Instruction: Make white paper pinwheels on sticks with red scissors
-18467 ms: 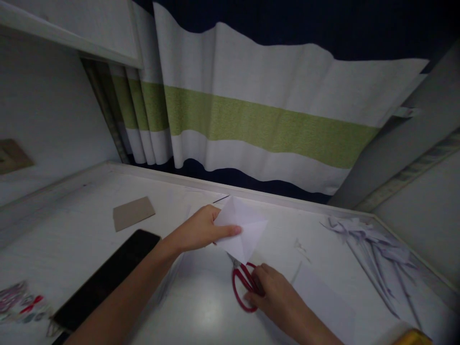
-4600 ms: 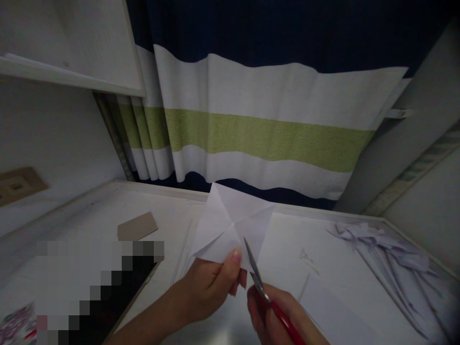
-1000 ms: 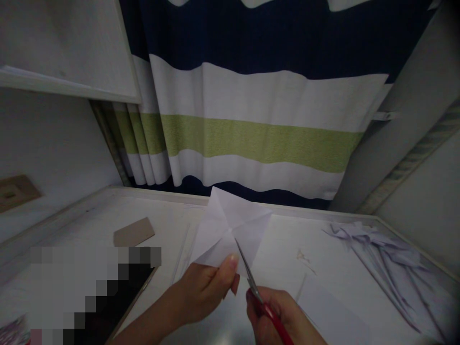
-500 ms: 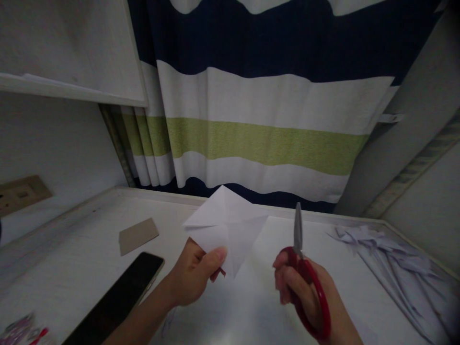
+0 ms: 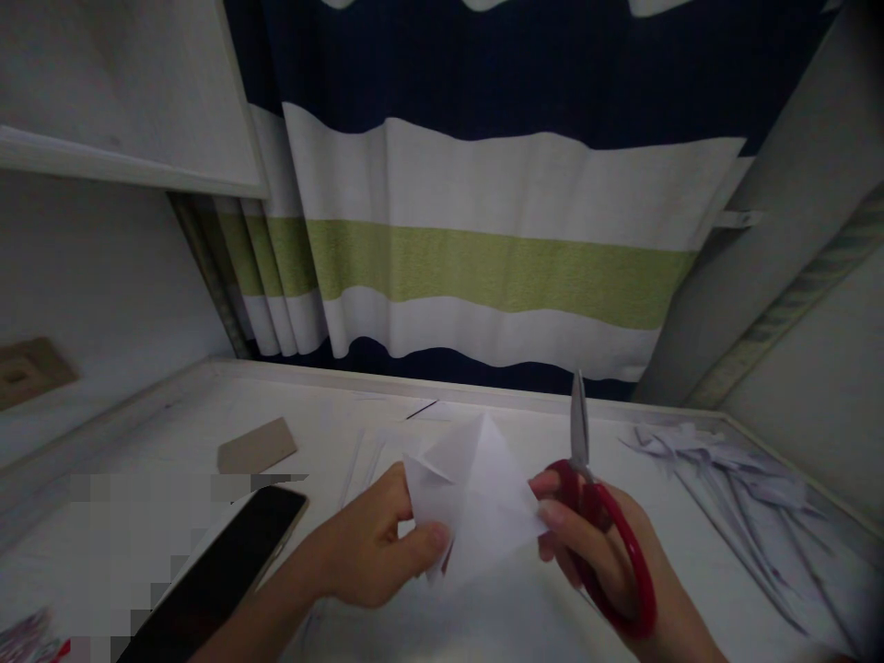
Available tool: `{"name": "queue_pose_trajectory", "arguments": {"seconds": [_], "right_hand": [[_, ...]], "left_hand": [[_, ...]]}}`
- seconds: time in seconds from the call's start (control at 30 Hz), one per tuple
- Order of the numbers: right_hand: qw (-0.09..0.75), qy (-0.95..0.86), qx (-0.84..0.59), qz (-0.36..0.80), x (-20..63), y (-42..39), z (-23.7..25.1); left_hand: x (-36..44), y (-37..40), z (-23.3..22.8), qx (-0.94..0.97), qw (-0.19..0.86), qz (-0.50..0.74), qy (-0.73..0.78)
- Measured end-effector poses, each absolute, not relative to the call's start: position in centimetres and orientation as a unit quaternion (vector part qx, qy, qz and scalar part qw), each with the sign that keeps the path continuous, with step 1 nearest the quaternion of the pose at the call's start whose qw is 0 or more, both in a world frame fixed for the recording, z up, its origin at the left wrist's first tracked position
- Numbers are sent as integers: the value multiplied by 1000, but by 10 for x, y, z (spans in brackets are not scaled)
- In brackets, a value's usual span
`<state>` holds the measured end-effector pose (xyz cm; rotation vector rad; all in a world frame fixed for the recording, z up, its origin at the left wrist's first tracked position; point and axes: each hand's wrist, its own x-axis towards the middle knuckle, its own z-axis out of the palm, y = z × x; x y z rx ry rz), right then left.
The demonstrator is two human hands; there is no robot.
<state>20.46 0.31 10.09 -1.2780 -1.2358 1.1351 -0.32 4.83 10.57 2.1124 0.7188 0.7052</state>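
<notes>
A creased white sheet of paper (image 5: 490,502) with a slit near its left edge is tilted up in front of me. My left hand (image 5: 373,548) pinches its lower left part, thumb on the near face and fingers behind. My right hand (image 5: 598,548) has red-handled scissors (image 5: 581,428) hooked on its fingers, blades pointing up and looking closed. The thumb and fingertips of that same hand are at the right corner of the paper and appear to touch it. Part of the sheet's lower edge is hard to make out against the white table.
A black phone (image 5: 227,562) and a grey-brown card (image 5: 257,446) lie on the white table (image 5: 276,387) at left. A pile of white paper scraps and strips (image 5: 732,470) is at right. A striped curtain (image 5: 483,221) hangs behind, and a shelf (image 5: 131,166) juts out upper left.
The paper has moved right and turned, its peak now lower and further right. My right hand with the scissors has come up to the paper's right corner. The view has shifted slightly.
</notes>
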Motion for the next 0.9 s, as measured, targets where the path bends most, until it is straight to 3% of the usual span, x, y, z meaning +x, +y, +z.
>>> {"name": "queue_pose_trajectory", "arguments": {"seconds": [0.17, 0.27, 0.43, 0.67, 0.9], "right_hand": [[439, -512, -544, 499, 203, -1, 108], [475, -481, -542, 499, 202, -1, 107], [549, -421, -542, 477, 196, 1, 98], [521, -431, -545, 496, 182, -1, 88], [502, -433, -587, 465, 184, -2, 79]], "left_hand": [[-4, 55, 103, 800, 445, 271, 298], [2, 60, 105, 790, 485, 289, 238], [19, 56, 101, 798, 493, 237, 251], [37, 37, 91, 790, 439, 226, 362], [36, 35, 84, 783, 464, 249, 332]]}}
